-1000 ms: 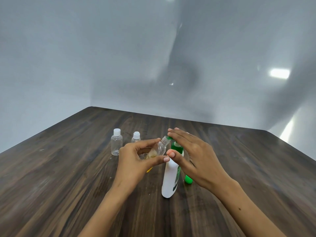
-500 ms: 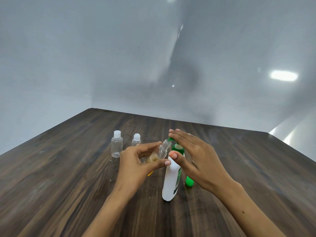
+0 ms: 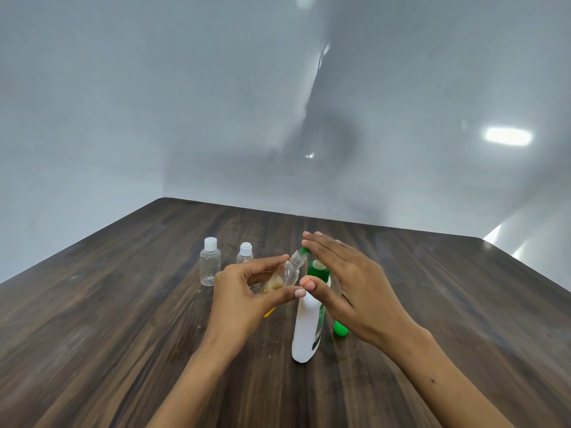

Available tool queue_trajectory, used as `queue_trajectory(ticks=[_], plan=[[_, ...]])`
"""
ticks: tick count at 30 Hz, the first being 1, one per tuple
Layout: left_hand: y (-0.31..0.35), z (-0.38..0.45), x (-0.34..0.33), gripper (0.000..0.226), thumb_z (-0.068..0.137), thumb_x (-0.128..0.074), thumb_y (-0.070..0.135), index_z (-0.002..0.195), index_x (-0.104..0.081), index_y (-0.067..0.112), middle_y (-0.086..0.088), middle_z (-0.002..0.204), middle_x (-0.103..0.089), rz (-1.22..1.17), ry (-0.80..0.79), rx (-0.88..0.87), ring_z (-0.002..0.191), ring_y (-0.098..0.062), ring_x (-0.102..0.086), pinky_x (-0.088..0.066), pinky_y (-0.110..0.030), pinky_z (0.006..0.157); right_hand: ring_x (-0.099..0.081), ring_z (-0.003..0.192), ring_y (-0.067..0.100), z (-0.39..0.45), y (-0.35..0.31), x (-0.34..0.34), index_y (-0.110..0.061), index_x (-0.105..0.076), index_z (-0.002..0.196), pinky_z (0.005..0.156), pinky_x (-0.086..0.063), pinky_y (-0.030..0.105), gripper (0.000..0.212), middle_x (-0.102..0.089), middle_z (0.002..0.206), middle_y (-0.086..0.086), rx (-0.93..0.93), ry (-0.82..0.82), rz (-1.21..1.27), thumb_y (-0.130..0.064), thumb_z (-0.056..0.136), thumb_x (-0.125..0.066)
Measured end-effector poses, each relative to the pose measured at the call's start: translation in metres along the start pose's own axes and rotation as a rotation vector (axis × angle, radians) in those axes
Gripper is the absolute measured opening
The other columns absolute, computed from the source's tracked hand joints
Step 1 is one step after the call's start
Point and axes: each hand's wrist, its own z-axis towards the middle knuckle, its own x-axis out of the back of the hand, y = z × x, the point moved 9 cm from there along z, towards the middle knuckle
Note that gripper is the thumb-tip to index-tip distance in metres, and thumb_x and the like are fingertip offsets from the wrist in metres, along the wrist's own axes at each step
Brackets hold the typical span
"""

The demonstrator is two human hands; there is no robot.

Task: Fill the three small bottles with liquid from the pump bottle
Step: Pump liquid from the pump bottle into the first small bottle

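Observation:
A white pump bottle (image 3: 307, 329) with a green pump head stands upright mid-table. My right hand (image 3: 346, 282) lies flat on the pump head, fingers spread, the thumb against the bottle's neck. My left hand (image 3: 247, 291) holds a small clear bottle (image 3: 289, 271) tilted, its uncapped mouth at the green nozzle; yellowish liquid sits at its bottom. Two more small clear bottles with white caps stand behind: one at the left (image 3: 210, 261), one (image 3: 245, 253) partly hidden by my left hand.
The dark wooden table (image 3: 123, 335) reaches back to a grey wall corner. A green object (image 3: 340, 328) lies behind the pump bottle, under my right hand. A bit of something yellow (image 3: 268, 312) shows beneath my left hand.
Both hands hold nearly the same pose. My right hand has sunk slightly onto the pump head, and the yellowish liquid in the tilted bottle is more visible.

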Motion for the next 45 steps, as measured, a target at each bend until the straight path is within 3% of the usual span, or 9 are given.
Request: queue_trajectory(ticks=[7,12,19,24,31,37,45], plan=[[-0.0018,0.0008,0.0023,0.067,0.043,-0.082,0.048,0.107,-0.074,0.027,0.012,0.101,-0.074,0.001,0.017,0.007,0.093,0.005,-0.067,-0.054,-0.016,0.084,-0.042,0.13,0.009,-0.0006,0.0029,-0.0004,-0.017,-0.057,0.128,0.104,-0.041,0.04,0.084,-0.054,0.135,-0.005,-0.028,0.073,0.072,-0.076,0.085,-0.016],[-0.0027,0.0001,0.0037,0.069,0.042,-0.08,0.052,0.107,-0.074,0.028,0.013,0.102,-0.074,0.006,0.011,0.008,0.095,0.004,-0.067,-0.055,-0.019,0.086,-0.037,0.134,0.009,-0.0004,0.0013,0.0004,-0.017,-0.052,0.133,0.107,-0.036,0.037,0.089,-0.046,0.141,-0.005,-0.012,0.061,0.035,-0.078,0.084,-0.012],[-0.0063,-0.0002,0.0003,0.07,0.041,-0.081,0.052,0.106,-0.074,0.028,0.013,0.1,-0.074,-0.011,0.012,0.018,0.094,0.005,-0.067,-0.054,-0.017,0.083,-0.042,0.129,0.009,-0.0033,0.0013,-0.0027,-0.015,-0.058,0.128,0.105,-0.039,0.036,0.082,-0.054,0.134,-0.003,-0.009,0.104,0.037,-0.073,0.088,-0.016],[-0.0049,0.0004,0.002,0.071,0.042,-0.08,0.054,0.107,-0.074,0.027,0.014,0.101,-0.074,0.008,0.009,0.008,0.094,0.006,-0.067,-0.054,-0.014,0.083,-0.036,0.134,0.008,-0.0029,0.0019,-0.0015,-0.016,-0.051,0.134,0.108,-0.03,0.031,0.084,-0.046,0.142,-0.004,0.009,0.084,0.011,-0.074,0.087,-0.013],[-0.0022,0.001,0.0014,0.074,0.041,-0.078,0.057,0.108,-0.074,0.026,0.013,0.103,-0.074,0.008,0.003,0.001,0.097,0.003,-0.067,-0.055,-0.024,0.087,-0.043,0.13,0.011,-0.0033,0.001,-0.0039,-0.014,-0.058,0.127,0.105,-0.04,0.042,0.078,-0.055,0.134,-0.002,-0.009,0.112,0.052,-0.07,0.09,-0.019],[0.0017,0.0006,0.0014,0.071,0.043,-0.079,0.055,0.108,-0.074,0.027,0.013,0.103,-0.074,0.015,-0.003,-0.012,0.096,0.004,-0.067,-0.055,-0.018,0.085,-0.037,0.134,0.012,-0.0033,0.005,-0.0034,-0.017,-0.05,0.135,0.106,-0.038,0.042,0.083,-0.046,0.142,-0.003,-0.014,0.079,0.047,-0.074,0.087,-0.014],[0.0004,-0.0003,-0.0017,0.076,0.041,-0.076,0.059,0.109,-0.073,0.025,0.014,0.104,-0.073,0.02,-0.015,-0.014,0.094,0.006,-0.066,-0.052,-0.01,0.081,-0.043,0.13,0.014,-0.0033,0.0043,-0.0045,-0.015,-0.055,0.13,0.102,-0.043,0.042,0.08,-0.052,0.137,-0.001,0.001,0.084,0.021,-0.071,0.089,-0.017]])
